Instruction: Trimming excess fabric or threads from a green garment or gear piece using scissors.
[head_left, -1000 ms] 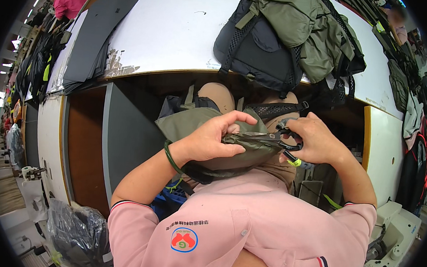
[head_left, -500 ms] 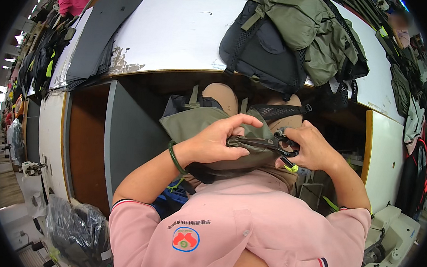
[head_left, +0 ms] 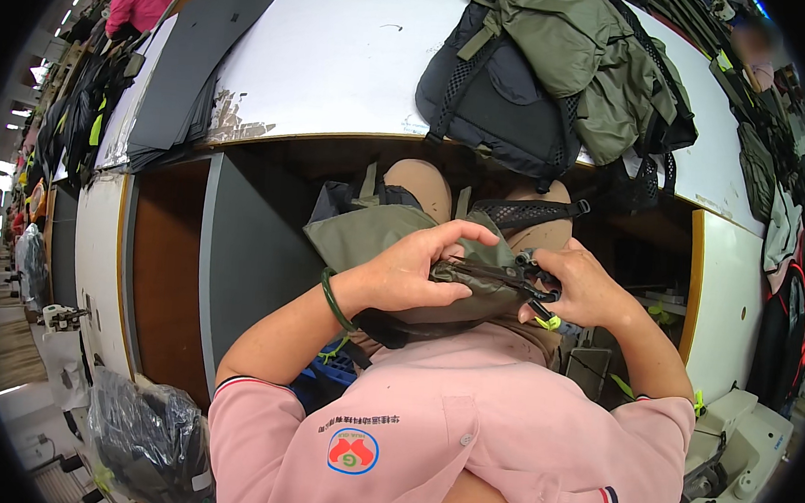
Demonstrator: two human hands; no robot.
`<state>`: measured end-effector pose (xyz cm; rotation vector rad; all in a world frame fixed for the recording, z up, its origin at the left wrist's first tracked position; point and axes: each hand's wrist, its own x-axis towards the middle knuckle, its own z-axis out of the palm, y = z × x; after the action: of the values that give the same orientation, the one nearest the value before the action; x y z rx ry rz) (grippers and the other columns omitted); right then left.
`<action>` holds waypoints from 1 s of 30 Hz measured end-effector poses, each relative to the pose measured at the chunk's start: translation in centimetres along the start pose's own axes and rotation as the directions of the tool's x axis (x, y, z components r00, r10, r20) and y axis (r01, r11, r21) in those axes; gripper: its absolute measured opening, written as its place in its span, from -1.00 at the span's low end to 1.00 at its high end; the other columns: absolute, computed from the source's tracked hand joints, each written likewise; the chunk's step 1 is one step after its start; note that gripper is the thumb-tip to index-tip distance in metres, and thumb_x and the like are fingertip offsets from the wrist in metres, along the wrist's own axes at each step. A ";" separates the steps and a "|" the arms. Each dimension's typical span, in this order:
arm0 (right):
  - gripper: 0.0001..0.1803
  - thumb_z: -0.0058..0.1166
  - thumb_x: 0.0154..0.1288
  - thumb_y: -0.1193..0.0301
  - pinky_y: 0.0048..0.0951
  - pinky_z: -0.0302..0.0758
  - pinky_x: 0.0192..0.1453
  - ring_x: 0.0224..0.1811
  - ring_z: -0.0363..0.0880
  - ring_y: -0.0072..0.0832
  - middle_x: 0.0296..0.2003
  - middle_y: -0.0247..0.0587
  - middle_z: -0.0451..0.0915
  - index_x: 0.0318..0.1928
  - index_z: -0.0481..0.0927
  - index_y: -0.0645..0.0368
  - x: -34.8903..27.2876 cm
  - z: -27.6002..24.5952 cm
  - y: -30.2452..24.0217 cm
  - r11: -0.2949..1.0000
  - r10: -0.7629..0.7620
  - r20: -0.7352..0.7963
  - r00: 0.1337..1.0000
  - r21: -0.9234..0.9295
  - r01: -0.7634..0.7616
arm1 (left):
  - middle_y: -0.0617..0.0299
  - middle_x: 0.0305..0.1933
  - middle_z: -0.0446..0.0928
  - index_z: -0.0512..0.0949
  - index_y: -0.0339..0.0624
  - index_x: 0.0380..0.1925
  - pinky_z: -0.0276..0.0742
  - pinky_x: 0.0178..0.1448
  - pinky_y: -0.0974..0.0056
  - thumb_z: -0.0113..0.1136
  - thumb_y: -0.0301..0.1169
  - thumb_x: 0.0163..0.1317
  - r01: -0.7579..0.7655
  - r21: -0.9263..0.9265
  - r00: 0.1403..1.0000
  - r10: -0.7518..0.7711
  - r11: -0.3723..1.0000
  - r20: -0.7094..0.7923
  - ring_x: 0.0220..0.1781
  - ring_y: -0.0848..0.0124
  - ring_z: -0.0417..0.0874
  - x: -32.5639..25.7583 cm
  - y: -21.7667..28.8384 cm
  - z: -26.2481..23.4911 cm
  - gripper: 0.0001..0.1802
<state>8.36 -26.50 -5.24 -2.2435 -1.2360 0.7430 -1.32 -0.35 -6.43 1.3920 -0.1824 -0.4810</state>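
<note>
An olive green backpack (head_left: 366, 237) with dark parts lies across my lap, partly hidden by my hands. My right hand (head_left: 582, 279) is closed round the handles of dark scissors (head_left: 512, 275), whose blades point left along the bag's fabric toward my other hand. A yellow-green tag (head_left: 547, 322) hangs below the handles. My left hand (head_left: 417, 269) grips the bag's fabric at the blade tips with curled fingers, while its thumb and forefinger stretch out on either side. The exact spot under the blades is hard to make out. A black mesh strap (head_left: 525, 212) lies beyond my hands over one knee.
Ahead is a white table (head_left: 341, 54) with a worn front edge. On it lie another olive and black backpack (head_left: 561, 72) and dark grey sheets (head_left: 197, 64). A grey panel (head_left: 246, 251) stands at left, a sewing machine (head_left: 736, 456) at lower right, and a plastic-wrapped bundle (head_left: 147, 439) at lower left.
My hands and the scissors stay almost in place, with only a slight shift. The whole view has moved a little. A person in pink at the far left has moved slightly.
</note>
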 end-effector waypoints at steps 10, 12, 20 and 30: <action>-0.37 0.46 -0.14 -0.16 -0.32 0.32 -0.17 -0.50 0.41 -0.20 -0.65 -0.22 0.52 -0.45 0.57 0.18 -0.3 0.3 0.2 1.000 0.015 -0.006 1.000 -0.024 -0.016 | 0.54 -0.48 0.24 0.35 -0.23 0.27 0.14 -0.31 0.55 0.22 -0.60 0.10 0.056 0.073 0.998 -0.058 0.996 0.024 -0.44 0.72 0.20 -0.3 0.7 0.0 -0.34; -0.38 0.47 -0.15 -0.14 -0.30 0.34 -0.18 -0.48 0.40 -0.20 -0.64 -0.21 0.53 -0.45 0.58 0.19 -0.3 0.4 0.1 0.999 0.038 -0.013 0.999 -0.014 -0.038 | 0.54 -0.48 0.24 0.35 -0.23 0.27 0.14 -0.31 0.55 0.23 -0.61 0.10 0.024 0.078 0.999 -0.026 0.997 0.026 -0.42 0.72 0.21 -0.2 0.2 -0.1 -0.34; -0.50 0.52 -0.06 0.12 -0.24 0.36 -0.28 -0.42 0.36 -0.23 -0.52 -0.17 0.52 -0.35 0.54 0.22 0.6 1.2 0.1 0.961 -0.006 -0.158 0.987 0.272 0.050 | 0.44 -0.44 0.33 0.38 -0.22 0.18 0.26 -0.25 0.48 0.28 -0.56 0.09 0.004 0.148 1.000 -0.001 0.989 -0.021 -0.39 0.64 0.30 -0.4 0.2 -0.2 -0.41; -0.71 0.40 0.07 0.37 -0.30 0.35 -0.32 -0.45 0.35 -0.27 -0.51 -0.23 0.51 -0.38 0.48 0.16 0.4 1.7 -1.8 0.929 -0.165 -0.127 0.978 0.312 0.198 | 0.19 -0.42 0.43 0.31 -0.14 -0.55 0.33 -0.27 0.24 0.37 -0.65 -0.23 -0.146 0.881 0.817 0.557 0.449 -0.148 -0.38 0.22 0.44 -1.7 -0.1 0.1 -0.62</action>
<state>6.32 -25.05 -5.40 -1.8498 -1.1610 0.6974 -2.96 0.27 -6.27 2.3237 -0.3874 0.3920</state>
